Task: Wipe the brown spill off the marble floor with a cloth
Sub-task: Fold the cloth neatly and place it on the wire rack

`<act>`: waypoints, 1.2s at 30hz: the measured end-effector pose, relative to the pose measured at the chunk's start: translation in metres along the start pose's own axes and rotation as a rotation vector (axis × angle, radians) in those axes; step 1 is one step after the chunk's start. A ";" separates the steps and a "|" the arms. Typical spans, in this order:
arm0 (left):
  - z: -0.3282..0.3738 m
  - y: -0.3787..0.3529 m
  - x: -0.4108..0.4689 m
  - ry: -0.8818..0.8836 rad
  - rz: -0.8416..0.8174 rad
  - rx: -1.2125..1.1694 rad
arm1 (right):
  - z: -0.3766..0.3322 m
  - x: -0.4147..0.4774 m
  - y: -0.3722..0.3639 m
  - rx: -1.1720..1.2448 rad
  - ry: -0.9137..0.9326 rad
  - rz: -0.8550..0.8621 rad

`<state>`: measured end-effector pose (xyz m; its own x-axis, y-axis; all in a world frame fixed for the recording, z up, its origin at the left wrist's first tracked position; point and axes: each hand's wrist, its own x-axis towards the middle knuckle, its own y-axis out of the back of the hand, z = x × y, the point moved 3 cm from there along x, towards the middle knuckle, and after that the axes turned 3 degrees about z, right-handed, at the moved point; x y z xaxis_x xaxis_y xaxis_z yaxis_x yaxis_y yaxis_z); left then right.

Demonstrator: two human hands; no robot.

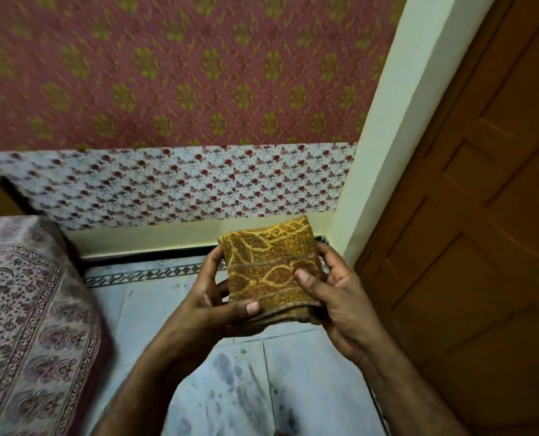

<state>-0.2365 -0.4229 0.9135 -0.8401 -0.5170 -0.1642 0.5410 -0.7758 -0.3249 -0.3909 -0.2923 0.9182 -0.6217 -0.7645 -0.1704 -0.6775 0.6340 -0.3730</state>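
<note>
Folded yellow-and-brown patterned terry cloth [268,265] held in the air, clasped between the fingers [306,278] of both hands. The left hand [205,297] grips its left edge, thumb on the near corner; the right hand [334,294] grips the right edge, thumb on top. Dark smears [230,379] on pale marble floor [309,372] lie below the fingers, well apart.

pale marble floor [318,366] (inlaid border [142,273] along its far edge) bears dark smudges [227,369].
</note>
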 end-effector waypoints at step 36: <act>-0.089 -0.131 -0.479 -0.066 -0.126 0.102 | 0.059 -0.520 0.008 -0.080 0.149 0.033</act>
<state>0.0916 -0.0409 0.9519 -0.8988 -0.4335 -0.0653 0.4357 -0.8669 -0.2423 -0.0501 0.1035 0.9499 -0.6914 -0.7212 -0.0422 -0.6811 0.6703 -0.2947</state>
